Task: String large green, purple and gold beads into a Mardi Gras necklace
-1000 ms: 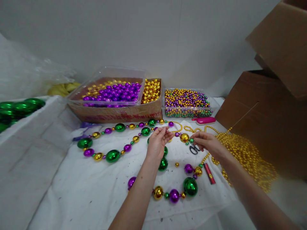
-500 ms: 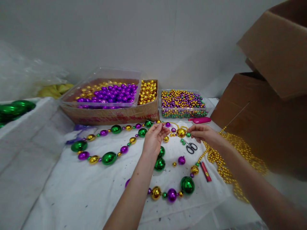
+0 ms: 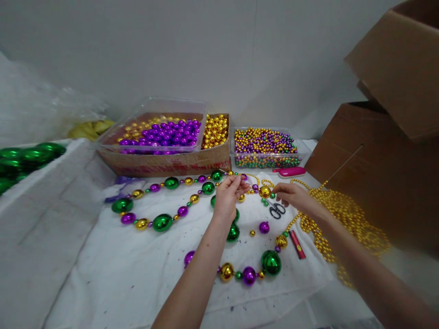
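Red print (image 3: 202,167) marks the cardboard box (image 3: 137,160), too blurred to read; 1 yellow mark (image 3: 299,249) on a red stick (image 3: 296,242) is likewise illegible.

The bead garland (image 3: 162,222) lies before the bead-filled box (image 3: 164,164).

Shiny gold bead (image 3: 265,192) beside smaller green bead (image 3: 273,195)

Grey wall (image 3: 171,50), apparently 1 vertical seam (image 3: 254,45), white-covered table (image 3: 137,278), dim light
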A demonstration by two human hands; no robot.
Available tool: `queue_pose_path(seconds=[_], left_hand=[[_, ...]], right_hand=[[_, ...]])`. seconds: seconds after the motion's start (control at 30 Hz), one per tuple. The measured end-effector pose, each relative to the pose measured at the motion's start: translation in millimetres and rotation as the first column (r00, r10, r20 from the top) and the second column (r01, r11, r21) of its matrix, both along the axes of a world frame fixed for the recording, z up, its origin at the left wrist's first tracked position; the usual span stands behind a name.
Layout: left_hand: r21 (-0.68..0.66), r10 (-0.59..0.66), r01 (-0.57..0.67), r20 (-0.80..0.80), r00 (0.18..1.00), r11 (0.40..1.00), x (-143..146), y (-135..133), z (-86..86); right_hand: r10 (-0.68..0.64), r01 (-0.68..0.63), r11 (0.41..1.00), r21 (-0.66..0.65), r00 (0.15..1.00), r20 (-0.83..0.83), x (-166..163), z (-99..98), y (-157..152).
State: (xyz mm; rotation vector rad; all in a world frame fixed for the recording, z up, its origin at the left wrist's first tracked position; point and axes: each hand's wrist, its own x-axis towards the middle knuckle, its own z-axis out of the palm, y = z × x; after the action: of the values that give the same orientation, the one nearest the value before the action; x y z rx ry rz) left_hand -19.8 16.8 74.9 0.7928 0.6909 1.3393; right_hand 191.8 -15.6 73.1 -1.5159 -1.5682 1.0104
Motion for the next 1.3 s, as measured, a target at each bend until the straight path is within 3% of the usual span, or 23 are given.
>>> queue_pose_path(seconds=[0.27, 0.53, 0.67, 0.8, 0.87, 0.93, 1.07, 1.17, 1.3], left_hand=[[0.104, 0.006, 0.014, -0.185, 0.983, 0.995, 19, -3, -7.9], [0.130, -0.016, 0.040, -0.178, 0.984, 0.991, 15, -6, 1.2], [0.121, -0.003, 0.015, -0.100, 0.995, 0.992, 5, -3, 13.2], [0.150, -0.072, 0.087, -0.098, 0.993, 0.985, -10, 1, 18.1], [0.150, -0.055, 0.083, -0.178, 0.982, 0.985, -22, 3, 9.8], [0.160, 0.033, 0.029, -0.376, 0.926, 0.987, -34, 3, -7.1], [0.191, 0.137, 0.007, -0.728, 0.671, 0.982, -46, -7, -50.9], [0.176, 0.126, 0.026, -0.789, 0.601, 0.984, -42, -17, -75.5], [0.151, 0.119, 0.012, -0.822, 0.557, 0.988, -37, -23, -89.2]], right_hand=[[-0.064, 0.029, 0.965, 0.262, 0.990, 0.127, -27, 9.7, -11], [-0.016, 0.018, 0.984, 0.178, 1.000, -0.013, -41, 0.8, -5], [-0.011, 0.028, 0.995, 0.098, 0.985, -0.171, -43, 9.2, -5], [-0.033, 0.056, 0.996, 0.069, 0.954, -0.297, -40, 23.7, -8], [-0.069, 0.112, 0.989, 0.100, 0.930, -0.360, -32, 30.2, -13], [-0.113, 0.193, 0.971, 0.142, 0.892, -0.438, -22, 34.6, -18], [-0.159, 0.294, 0.941, 0.170, 0.824, -0.544, -6, 36.1, -25], [-0.168, 0.301, 0.943, 0.145, 0.802, -0.573, -4, 35.0, -26], [-0.191, 0.330, 0.929, 0.170, 0.818, -0.542, -7, 31.3, -27]])
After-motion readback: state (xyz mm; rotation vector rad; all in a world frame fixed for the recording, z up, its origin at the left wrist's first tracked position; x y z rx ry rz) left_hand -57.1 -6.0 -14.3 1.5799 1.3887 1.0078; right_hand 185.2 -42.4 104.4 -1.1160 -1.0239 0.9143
